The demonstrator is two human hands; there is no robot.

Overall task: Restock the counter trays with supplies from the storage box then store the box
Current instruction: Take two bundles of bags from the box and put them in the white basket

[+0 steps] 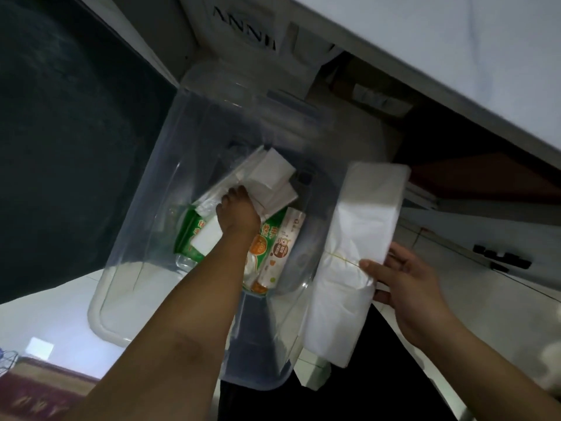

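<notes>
Box [100, 314] one, left hand [238, 214] inside, right hand [403, 287] holding one bundle [364, 220]

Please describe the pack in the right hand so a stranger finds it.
Start at the clear plastic storage box. Just beside its right wall, the right hand grips a long white plastic-wrapped pack. Only it has a thin yellow band.

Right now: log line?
left hand: grips white paper pack in clear plastic storage box | right hand: holds large white wrapped bundle

Dim, soft-focus view — faint glare on the clear box [145, 189], wide-angle bending at edges.
</notes>
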